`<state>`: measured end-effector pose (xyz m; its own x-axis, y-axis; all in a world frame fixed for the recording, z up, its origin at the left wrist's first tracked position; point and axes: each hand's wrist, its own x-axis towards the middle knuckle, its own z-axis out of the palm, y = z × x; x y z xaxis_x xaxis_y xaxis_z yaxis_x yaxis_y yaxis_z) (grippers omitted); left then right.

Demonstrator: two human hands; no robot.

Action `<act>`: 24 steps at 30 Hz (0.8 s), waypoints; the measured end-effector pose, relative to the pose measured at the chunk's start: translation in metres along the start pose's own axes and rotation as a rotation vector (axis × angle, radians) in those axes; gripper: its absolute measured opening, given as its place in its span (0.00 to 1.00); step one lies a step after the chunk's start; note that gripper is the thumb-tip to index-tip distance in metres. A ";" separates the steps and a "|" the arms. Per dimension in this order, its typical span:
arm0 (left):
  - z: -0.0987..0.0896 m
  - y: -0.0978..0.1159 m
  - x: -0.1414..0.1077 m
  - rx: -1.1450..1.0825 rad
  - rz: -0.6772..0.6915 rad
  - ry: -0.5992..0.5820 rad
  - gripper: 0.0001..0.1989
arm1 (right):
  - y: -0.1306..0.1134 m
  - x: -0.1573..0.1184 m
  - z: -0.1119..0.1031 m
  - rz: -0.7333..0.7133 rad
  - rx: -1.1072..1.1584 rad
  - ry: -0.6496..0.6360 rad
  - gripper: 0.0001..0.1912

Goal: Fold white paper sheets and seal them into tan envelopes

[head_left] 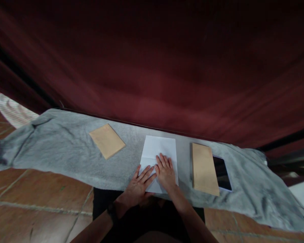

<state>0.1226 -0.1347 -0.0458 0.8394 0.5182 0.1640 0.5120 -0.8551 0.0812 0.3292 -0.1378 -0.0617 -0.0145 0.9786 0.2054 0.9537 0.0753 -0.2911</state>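
A white sheet of paper (159, 145) with a crease across it lies on the grey cloth in front of me. My left hand (140, 185) rests on its lower left part, fingers stretched out and spread. On the right half of the sheet, my right hand (166, 171) lies flat with its fingers extended. The fingertips of both hands come close together near the middle of the paper. A dark band (112, 212) is around my left wrist. Neither hand grips anything.
A brown paper envelope (107, 141) lies to the left on the grey cloth (66, 145). To the right is a thicker stack of brown envelopes (204, 168), beside a dark-screened phone or tablet (221, 173). A dark red curtain (152, 84) hangs behind; tiled floor (40, 202) shows below.
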 end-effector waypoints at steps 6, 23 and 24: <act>-0.005 0.001 -0.007 -0.003 -0.007 -0.052 0.30 | 0.013 -0.030 -0.013 0.072 -0.054 0.025 0.26; 0.004 -0.025 -0.012 -0.120 -0.074 -0.055 0.36 | 0.021 -0.098 -0.037 -0.150 -0.006 0.025 0.28; 0.003 -0.028 -0.011 -0.132 -0.070 -0.071 0.37 | 0.020 -0.098 -0.038 -0.162 0.005 0.012 0.28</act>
<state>0.1002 -0.1164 -0.0532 0.8158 0.5722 0.0839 0.5451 -0.8092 0.2191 0.3609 -0.2399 -0.0518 -0.1640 0.9512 0.2612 0.9376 0.2326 -0.2584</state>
